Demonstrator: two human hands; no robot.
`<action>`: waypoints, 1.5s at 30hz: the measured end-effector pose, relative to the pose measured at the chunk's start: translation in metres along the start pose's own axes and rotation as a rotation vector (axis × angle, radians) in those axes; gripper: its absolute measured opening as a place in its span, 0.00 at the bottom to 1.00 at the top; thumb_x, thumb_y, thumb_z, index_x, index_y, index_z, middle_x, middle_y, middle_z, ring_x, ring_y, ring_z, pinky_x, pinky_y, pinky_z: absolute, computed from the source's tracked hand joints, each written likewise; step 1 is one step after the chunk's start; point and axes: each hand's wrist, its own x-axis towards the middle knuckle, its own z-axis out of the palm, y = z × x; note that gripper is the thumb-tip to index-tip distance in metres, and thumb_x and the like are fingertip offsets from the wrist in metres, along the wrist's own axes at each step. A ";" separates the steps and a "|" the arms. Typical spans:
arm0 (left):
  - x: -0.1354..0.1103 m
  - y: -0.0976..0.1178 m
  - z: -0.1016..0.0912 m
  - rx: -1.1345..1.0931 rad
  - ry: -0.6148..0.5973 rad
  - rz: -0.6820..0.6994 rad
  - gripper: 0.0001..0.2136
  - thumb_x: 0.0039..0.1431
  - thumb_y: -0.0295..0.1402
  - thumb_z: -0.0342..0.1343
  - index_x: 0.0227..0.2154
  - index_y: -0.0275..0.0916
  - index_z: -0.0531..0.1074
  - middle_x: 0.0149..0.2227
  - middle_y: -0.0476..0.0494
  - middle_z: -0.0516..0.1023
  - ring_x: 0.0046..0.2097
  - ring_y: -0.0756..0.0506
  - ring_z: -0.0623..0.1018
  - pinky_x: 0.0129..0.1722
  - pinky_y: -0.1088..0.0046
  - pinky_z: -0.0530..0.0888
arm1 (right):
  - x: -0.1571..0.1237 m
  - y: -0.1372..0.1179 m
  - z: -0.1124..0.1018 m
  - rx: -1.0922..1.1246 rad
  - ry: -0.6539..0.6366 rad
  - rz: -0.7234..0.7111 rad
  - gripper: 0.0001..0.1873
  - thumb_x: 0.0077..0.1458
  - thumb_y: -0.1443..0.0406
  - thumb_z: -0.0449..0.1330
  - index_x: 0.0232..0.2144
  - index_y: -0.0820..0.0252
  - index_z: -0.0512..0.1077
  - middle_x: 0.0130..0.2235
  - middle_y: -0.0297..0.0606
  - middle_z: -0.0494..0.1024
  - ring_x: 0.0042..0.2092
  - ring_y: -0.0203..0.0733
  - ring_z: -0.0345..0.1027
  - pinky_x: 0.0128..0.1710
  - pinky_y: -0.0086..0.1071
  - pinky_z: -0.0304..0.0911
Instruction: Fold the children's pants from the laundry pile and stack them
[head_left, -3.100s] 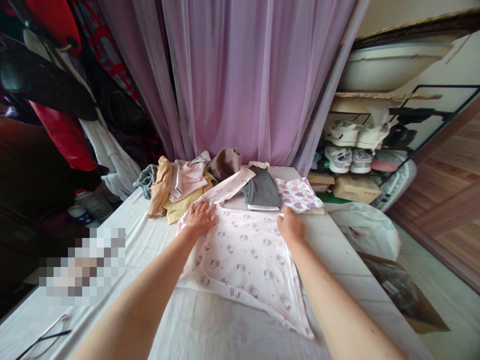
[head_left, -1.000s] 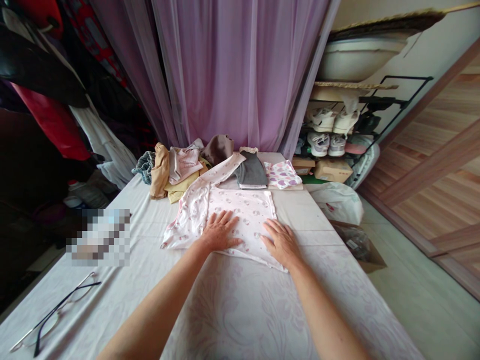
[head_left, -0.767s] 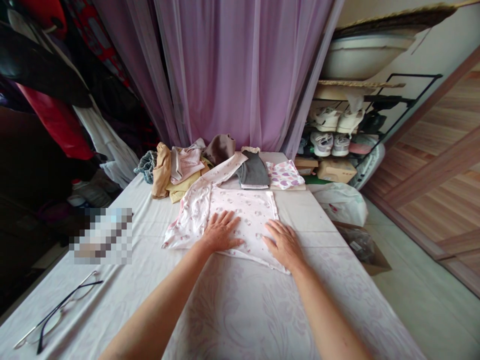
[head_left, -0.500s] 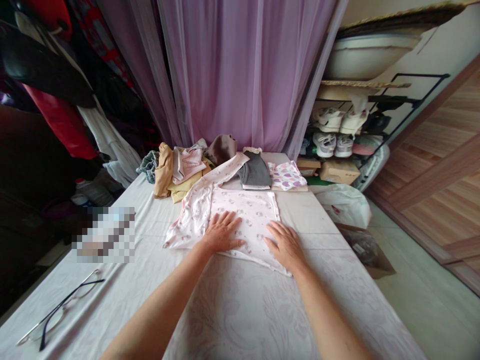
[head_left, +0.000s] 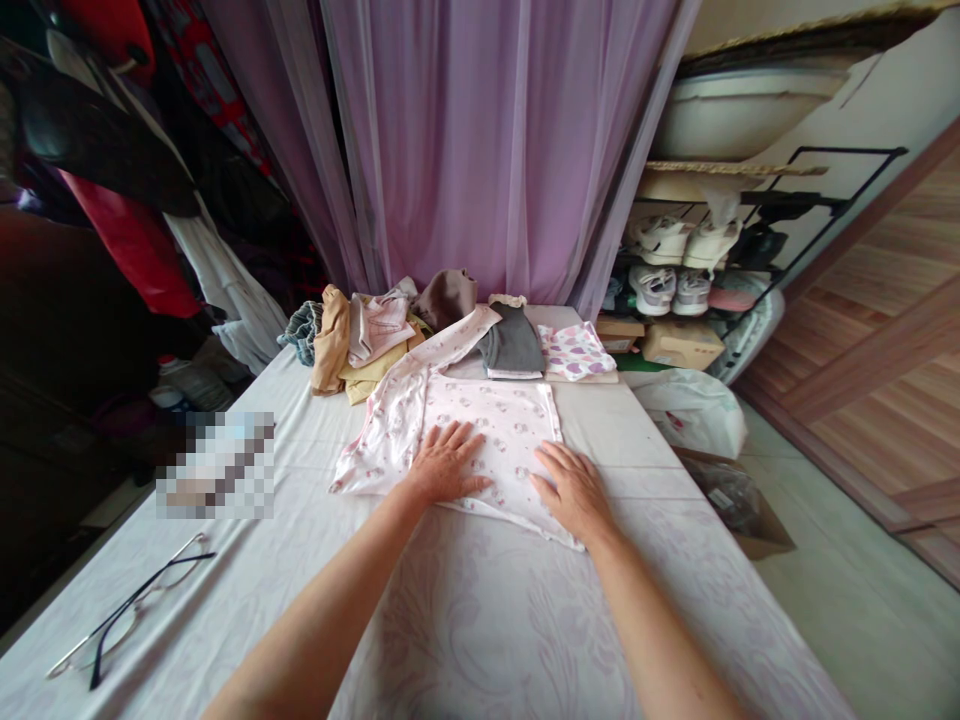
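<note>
A pale pink long-sleeved top [head_left: 495, 405] with a small print lies spread on the cloth-covered table [head_left: 480, 620]. One of its sleeves stretches away toward the back. My left hand [head_left: 448, 463] rests flat on the middle of the top, fingers apart. On the garment's right edge lies my right hand [head_left: 574, 490], its fingers also spread, partly over the fabric. Beyond the top sit dark grey folded trousers [head_left: 512, 342] and a folded cloth with purple and pink hearts [head_left: 576, 350]. Neither hand grips anything.
At the back left is a heap of clothes, with a tan garment [head_left: 330, 345] among them. Eyeglasses [head_left: 127, 610] lie at the left, near a blurred-out object [head_left: 221, 465]. A purple curtain [head_left: 480, 150] hangs behind. A shoe rack with sneakers [head_left: 652, 288] stands at the right.
The whole view has shifted slightly, moving things at the left a little to the right. Both hands stay flat on the pink top, which looks the same.
</note>
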 end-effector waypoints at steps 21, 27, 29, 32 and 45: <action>-0.003 0.003 -0.002 -0.010 0.026 -0.005 0.37 0.58 0.61 0.45 0.65 0.47 0.56 0.69 0.40 0.53 0.69 0.35 0.53 0.66 0.46 0.50 | -0.002 0.004 0.005 0.005 0.026 -0.014 0.20 0.62 0.59 0.51 0.52 0.56 0.71 0.59 0.43 0.71 0.61 0.47 0.60 0.58 0.46 0.53; -0.003 0.004 -0.004 -0.012 0.018 -0.010 0.37 0.59 0.61 0.45 0.65 0.45 0.56 0.69 0.38 0.53 0.69 0.35 0.53 0.66 0.46 0.50 | -0.002 0.004 0.005 0.011 0.030 -0.014 0.20 0.61 0.59 0.51 0.52 0.56 0.72 0.59 0.43 0.71 0.61 0.48 0.60 0.59 0.46 0.53; -0.003 0.005 -0.004 -0.013 0.022 -0.017 0.36 0.59 0.60 0.45 0.65 0.46 0.56 0.69 0.39 0.53 0.69 0.35 0.53 0.66 0.46 0.50 | -0.002 0.003 0.005 0.016 0.032 -0.013 0.20 0.61 0.60 0.51 0.52 0.56 0.71 0.59 0.43 0.71 0.61 0.48 0.60 0.59 0.46 0.53; -0.003 0.004 -0.003 -0.024 0.030 -0.020 0.36 0.59 0.60 0.45 0.65 0.46 0.57 0.69 0.40 0.54 0.69 0.36 0.53 0.66 0.46 0.50 | -0.002 0.003 0.004 0.020 0.028 -0.009 0.20 0.61 0.60 0.51 0.53 0.55 0.71 0.59 0.43 0.71 0.61 0.47 0.60 0.59 0.46 0.52; -0.006 0.000 0.005 -0.087 0.075 -0.008 0.35 0.59 0.60 0.46 0.64 0.47 0.58 0.68 0.40 0.55 0.69 0.35 0.54 0.66 0.45 0.51 | -0.003 0.009 0.013 0.019 0.055 -0.025 0.20 0.61 0.58 0.51 0.52 0.54 0.72 0.58 0.41 0.72 0.60 0.49 0.63 0.58 0.47 0.56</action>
